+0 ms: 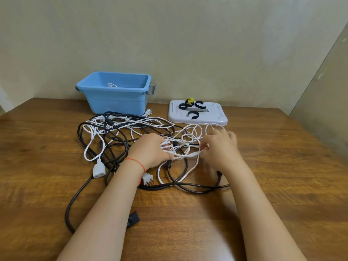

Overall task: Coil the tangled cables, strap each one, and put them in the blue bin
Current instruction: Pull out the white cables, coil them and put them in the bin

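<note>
Between both hands' fingers (166,147), white cable (185,154) loops hang.

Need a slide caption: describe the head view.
Both hands gather white cable from a tangle beside the blue bin.

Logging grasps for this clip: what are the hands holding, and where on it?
Both hold the thin white cable mid-length: left hand has several loops gathered, right hand pinches a strand.

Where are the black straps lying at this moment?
In the head view, the black straps lie on the white lid at the far right of the table, just right of the blue bin and behind the tangled cables.
</note>
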### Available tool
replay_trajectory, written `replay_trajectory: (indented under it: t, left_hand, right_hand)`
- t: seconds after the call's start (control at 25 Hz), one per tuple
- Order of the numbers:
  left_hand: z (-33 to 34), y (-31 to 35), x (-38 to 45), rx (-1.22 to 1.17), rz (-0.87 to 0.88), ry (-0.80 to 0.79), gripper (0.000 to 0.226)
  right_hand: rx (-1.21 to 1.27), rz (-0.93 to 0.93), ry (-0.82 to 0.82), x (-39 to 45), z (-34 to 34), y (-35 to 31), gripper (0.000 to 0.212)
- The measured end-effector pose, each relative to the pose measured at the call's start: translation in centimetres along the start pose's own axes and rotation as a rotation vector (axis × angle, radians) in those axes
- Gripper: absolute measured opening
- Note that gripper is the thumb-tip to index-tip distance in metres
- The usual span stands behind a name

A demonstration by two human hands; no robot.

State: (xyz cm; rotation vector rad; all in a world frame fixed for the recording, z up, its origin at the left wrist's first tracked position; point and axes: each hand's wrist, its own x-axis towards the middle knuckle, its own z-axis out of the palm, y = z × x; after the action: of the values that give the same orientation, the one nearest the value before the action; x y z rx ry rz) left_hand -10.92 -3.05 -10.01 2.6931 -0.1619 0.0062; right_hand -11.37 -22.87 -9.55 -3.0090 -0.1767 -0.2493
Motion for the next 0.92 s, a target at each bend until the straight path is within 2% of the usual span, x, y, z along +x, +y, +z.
replay_trajectory:
  t: [0.08, 0.16, 0.28, 0.4, 0.56, 0.68, 0.76, 0.84, 0.92]
  left_hand:
    - [0.1, -0.1, 0.0, -0.027, -0.011, 0.027, 0.019]
    - [0.2, -0.1, 0.1, -0.056, -0.019, 0.057, 0.017]
    - [0.4, 0.0, 0.2, -0.039, -0.033, 0.059, 0.020]
    - [0.5, -0.1, 0.5, -0.035, -0.048, 0.082, 0.013]
    - [0.4, -0.8, 0.7, -0.234, -0.127, 0.258, 0.012]
    - [0.2, -0.8, 0.6, -0.411, -0.162, 0.311, 0.010]
    - [-0.4, -0.8, 0.4, -0.492, -0.129, 0.231, 0.016]
    - [-1.3, -1.1, -0.1, -0.567, -0.048, 0.038, 0.035]
    - [-2.2, -1.1, -0.8, -0.678, 0.033, -0.176, 0.043]
  right_hand:
    - [0.256, -0.104, -0.025, -0.5, -0.2, -1.2, 0.017]
    - [0.422, -0.113, -0.005, -0.9, -0.5, -1.9, 0.009]
    - [0.452, -0.162, -0.020, -1.1, -0.7, -1.7, 0.007]
    - [0.498, -0.181, -0.054, -1.0, -0.5, -1.4, 0.003]
    - [0.583, -0.222, 0.077, -0.9, -0.5, -1.5, 0.015]
    - [0.467, -0.264, 0.107, -0.5, -0.2, -1.3, 0.017]
    - [0.427, -0.245, 0.115, -0.3, 0.2, -1.3, 0.017]
    - [0.439, -0.212, 0.153, -0.1, 0.5, -1.4, 0.014]
    - [0.466, -0.176, 0.216, 0.0, 0.6, -1.3, 0.008]
